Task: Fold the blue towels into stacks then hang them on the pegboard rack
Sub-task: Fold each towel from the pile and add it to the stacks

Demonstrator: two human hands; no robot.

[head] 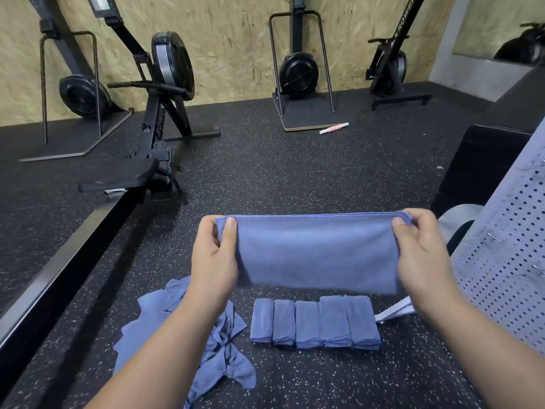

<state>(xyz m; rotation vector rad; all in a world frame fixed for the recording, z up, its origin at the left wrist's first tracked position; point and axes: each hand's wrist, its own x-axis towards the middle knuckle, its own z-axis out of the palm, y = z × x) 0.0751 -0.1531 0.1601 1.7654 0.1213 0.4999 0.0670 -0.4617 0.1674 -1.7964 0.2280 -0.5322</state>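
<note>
Head view: my left hand [213, 258] and right hand [421, 255] pinch a soft blue microfibre towel [317, 252], folded rectangular, taut between them

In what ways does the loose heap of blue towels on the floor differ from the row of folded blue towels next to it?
The heap is crumpled, its cloths tangled with corners sticking out; the row is tidy, five folded bundles side by side. The heap sprawls irregularly; the row forms a straight band. The heap lies left, the row right, nearer the pegboard rack. Both are the same blue and lie on the speckled floor.
</note>
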